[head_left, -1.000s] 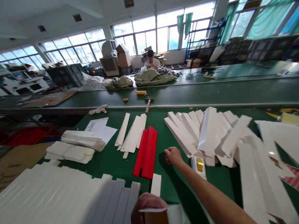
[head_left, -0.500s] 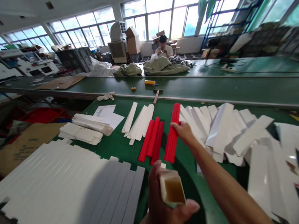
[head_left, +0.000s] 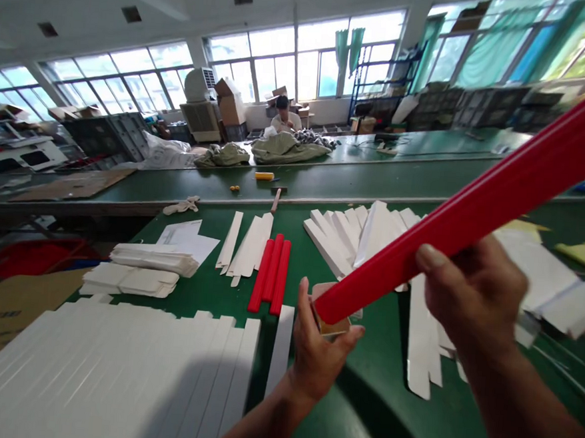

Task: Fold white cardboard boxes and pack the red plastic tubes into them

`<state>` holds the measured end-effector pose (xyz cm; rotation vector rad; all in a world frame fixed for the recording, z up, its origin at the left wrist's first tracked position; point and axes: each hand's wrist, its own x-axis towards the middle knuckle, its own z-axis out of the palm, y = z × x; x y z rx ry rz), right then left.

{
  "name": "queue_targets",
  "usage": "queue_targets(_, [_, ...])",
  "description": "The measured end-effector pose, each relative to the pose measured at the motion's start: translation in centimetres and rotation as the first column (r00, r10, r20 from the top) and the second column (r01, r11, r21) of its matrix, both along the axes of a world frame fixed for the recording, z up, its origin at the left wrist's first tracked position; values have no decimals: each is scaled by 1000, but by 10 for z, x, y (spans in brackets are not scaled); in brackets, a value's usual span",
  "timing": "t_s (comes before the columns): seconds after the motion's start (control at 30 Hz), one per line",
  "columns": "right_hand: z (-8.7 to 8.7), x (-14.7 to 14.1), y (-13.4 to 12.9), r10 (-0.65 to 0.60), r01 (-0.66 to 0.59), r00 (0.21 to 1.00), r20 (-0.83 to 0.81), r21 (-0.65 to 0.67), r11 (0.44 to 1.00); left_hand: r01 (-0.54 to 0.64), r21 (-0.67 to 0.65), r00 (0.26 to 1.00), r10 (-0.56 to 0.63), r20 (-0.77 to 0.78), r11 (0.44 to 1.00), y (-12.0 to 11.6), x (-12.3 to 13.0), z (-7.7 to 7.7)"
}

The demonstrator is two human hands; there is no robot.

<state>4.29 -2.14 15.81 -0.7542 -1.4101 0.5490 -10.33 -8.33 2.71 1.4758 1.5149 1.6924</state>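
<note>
My right hand (head_left: 471, 305) is closed around a long, ribbed red bar (head_left: 494, 200) held at a slant. The bar's lower end meets the open mouth of a narrow white carton (head_left: 335, 329); how deep it reaches inside is hard to see. Fingers and thumb of my left hand (head_left: 312, 364) wrap that carton, whose brown inside shows. Several similar red bars (head_left: 270, 274) lie side by side on the green table (head_left: 359, 410). Beside my left forearm is a white carton (head_left: 280, 348) lying flat.
Rows of closed white cartons (head_left: 111, 373) cover the near left. Flattened white cartons (head_left: 245, 249) and folded bundles (head_left: 149, 262) lie beyond. More white cartons (head_left: 336, 235) are piled on the right. A hammer (head_left: 276, 199) rests at the table's far edge. A person (head_left: 284, 118) sits farther back.
The red bar in my right hand has come up off the table area and toward me, its end now at the carton's mouth. My view has turned to the right.
</note>
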Motion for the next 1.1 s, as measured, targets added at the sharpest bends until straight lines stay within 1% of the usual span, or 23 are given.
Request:
queue_targets(0.07, [-11,0,-6,67,-69,997,49,32,997,-50,38,996,53,-77,998,0,-1,0])
queue_targets(0.1, [-12,2,-8,114,-117,991,63,47,992,-70,75,990,79,-113,995,0,-2,0])
queue_targets(0.13, [-12,5,-8,155,-162,982,107,55,985,-87,119,984,103,-142,989,1,-2,0])
queue_targets(0.2, [-3,12,-9,192,-220,950,244,91,971,-101,195,974,137,-179,976,4,-2,0])
queue_targets(0.27, [11,16,-10,176,-265,877,447,144,954,-62,248,975,112,-194,967,6,0,-2])
queue_targets(0.33, [24,15,-12,127,-302,773,621,184,935,-2,275,976,61,-208,962,9,4,-3])
queue_targets(0.37, [27,12,-13,123,-324,721,682,174,930,15,283,974,51,-223,959,10,5,-5])
queue_targets(0.4, [28,8,-13,140,-342,674,726,138,930,17,293,969,56,-241,956,11,7,-6])
queue_targets(0.43, [26,4,-14,168,-348,633,756,84,934,7,305,963,75,-259,952,13,8,-7])
queue_targets(0.5, [14,-6,-13,213,-316,577,788,-25,948,-33,322,951,128,-280,946,16,8,-10])
queue_targets(0.53, [4,-10,-13,219,-284,567,794,-61,957,-49,323,948,145,-282,945,18,7,-11])
queue_targets(0.6, [-17,-16,-12,196,-215,587,785,-82,973,-64,301,951,150,-271,952,21,4,-13])
queue_targets(0.67, [-39,-19,-14,201,-181,639,742,-109,977,-53,275,958,127,-257,960,23,2,-15])
queue_targets(0.73, [-58,-18,-17,259,-174,709,656,-193,966,-54,274,963,123,-242,960,25,0,-16])
queue_targets(0.77, [-67,-18,-18,297,-178,749,593,-252,951,-65,280,963,134,-235,958,25,0,-17])
queue_targets(0.83, [-84,-15,-19,386,-226,822,418,-383,896,-98,304,959,171,-224,948,27,1,-20])
queue_targets(0.9, [-101,-14,-18,472,-338,864,176,-492,802,-131,337,955,210,-209,932,29,2,-23])
queue_targets(0.93, [-109,-15,-17,502,-411,864,35,-525,745,-142,352,956,220,-193,925,31,2,-25])
queue_targets(1.0, [-122,-19,-15,511,-551,826,-239,-534,641,-161,382,962,232,-146,910,34,3,-29])
queue_targets(1.03, [-127,-22,-15,492,-602,797,-350,-519,607,-170,396,965,235,-120,902,36,3,-30])
queue_targets(1.1, [-133,-31,-15,447,-663,745,-495,-477,577,-180,420,970,232,-76,889,38,4,-33])
